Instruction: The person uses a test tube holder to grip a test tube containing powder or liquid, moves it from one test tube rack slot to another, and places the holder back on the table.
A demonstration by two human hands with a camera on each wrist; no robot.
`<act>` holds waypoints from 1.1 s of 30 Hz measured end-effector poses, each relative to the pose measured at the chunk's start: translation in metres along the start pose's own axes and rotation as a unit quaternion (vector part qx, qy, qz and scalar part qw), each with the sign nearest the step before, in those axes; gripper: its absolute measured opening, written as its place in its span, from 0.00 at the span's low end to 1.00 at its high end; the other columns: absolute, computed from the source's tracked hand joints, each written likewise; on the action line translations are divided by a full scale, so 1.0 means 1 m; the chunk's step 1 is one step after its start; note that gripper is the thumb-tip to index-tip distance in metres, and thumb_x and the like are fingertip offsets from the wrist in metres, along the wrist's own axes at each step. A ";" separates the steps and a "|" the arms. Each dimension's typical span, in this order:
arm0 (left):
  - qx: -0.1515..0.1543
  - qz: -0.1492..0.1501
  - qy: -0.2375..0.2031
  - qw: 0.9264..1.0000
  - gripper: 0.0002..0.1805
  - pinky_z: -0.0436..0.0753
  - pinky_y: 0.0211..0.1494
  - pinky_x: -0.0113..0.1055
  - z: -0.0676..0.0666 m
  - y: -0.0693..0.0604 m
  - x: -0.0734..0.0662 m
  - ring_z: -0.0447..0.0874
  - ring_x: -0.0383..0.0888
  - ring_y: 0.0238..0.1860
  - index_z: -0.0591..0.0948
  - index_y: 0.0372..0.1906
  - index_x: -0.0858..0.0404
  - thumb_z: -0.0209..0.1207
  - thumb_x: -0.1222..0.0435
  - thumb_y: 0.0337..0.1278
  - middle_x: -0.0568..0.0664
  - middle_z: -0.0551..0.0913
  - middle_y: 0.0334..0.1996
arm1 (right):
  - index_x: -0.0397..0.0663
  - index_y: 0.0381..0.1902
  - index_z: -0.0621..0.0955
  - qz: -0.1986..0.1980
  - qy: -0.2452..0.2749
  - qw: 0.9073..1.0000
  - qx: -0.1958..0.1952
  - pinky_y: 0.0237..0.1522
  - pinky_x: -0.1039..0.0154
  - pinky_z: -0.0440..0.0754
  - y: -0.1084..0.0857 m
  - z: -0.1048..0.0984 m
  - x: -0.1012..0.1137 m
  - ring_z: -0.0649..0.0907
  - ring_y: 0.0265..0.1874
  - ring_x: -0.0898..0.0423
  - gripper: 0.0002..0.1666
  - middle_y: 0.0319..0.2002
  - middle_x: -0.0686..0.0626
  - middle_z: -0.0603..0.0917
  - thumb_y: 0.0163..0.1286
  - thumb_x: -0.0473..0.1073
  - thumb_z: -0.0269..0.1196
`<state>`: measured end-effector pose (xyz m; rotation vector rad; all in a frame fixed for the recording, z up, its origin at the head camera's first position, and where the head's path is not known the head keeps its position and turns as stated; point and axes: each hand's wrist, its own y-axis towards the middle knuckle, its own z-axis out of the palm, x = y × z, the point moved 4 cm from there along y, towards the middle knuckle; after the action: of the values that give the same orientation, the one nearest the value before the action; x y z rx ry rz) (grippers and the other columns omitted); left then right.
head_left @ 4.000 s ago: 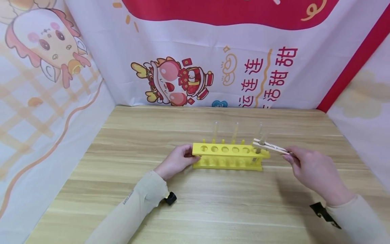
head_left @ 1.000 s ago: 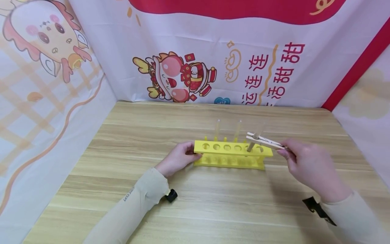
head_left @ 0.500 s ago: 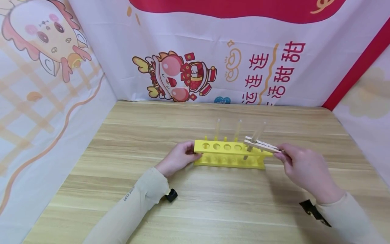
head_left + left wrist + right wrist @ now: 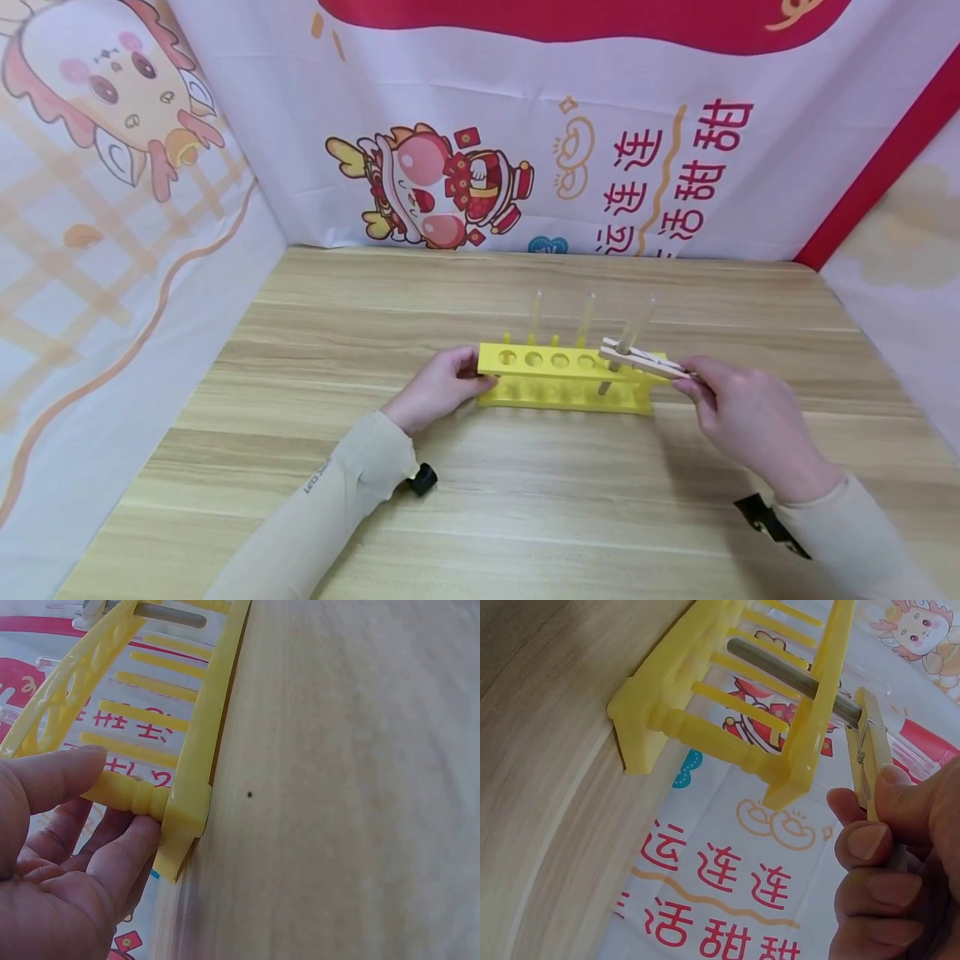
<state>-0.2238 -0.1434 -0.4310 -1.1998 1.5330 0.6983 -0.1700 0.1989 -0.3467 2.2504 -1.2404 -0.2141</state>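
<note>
My left hand (image 4: 435,387) pinches the left end post of a yellow test tube rack (image 4: 517,371), thumb and fingers around the post in the left wrist view. On the other side, my right hand (image 4: 750,421) grips a wooden test tube holder (image 4: 648,362) by its handle end. The holder's jaws clasp a slightly tilted glass test tube (image 4: 780,671) with grey-brown contents. That tube passes through a hole near the rack's right end, its lower end between top plate and base. Whether it touches the base I cannot tell.
Clear tubes, among them a left one (image 4: 537,312) and a middle one (image 4: 589,315), stand along the rack's back on pegs. The rack is on a wood-grain table (image 4: 480,500). A printed cloth (image 4: 300,150) hangs behind the table.
From the right end hole, the held tube has been lifted out and moved left to the neighbouring hole, then lowered in. The left hand has stayed on the rack's end.
</note>
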 end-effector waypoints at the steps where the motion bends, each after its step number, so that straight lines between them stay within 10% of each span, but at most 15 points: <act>1: 0.000 -0.001 0.000 1.000 0.15 0.78 0.49 0.37 0.000 0.000 0.000 0.79 0.44 0.48 0.81 0.54 0.56 0.65 0.65 0.63 0.44 0.83 0.49 | 0.44 0.36 0.83 0.000 0.000 1.000 -0.001 0.13 0.62 0.58 0.000 0.000 0.000 0.62 0.10 0.62 0.10 0.16 0.54 0.76 0.57 0.37 0.72; 33: -0.001 -0.007 0.010 1.000 0.16 0.79 0.51 0.38 0.000 0.000 0.001 0.79 0.44 0.49 0.81 0.54 0.54 0.65 0.63 0.63 0.43 0.83 0.50 | 0.42 0.37 0.85 -0.016 -0.009 0.999 -0.033 0.09 0.54 0.62 -0.004 0.011 -0.007 0.68 0.08 0.56 0.13 0.19 0.48 0.82 0.52 0.38 0.73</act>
<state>-0.2243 -0.1437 -0.4317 -1.2214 1.5391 0.6806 -0.1749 0.2019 -0.3586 2.2171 -1.1904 -0.2849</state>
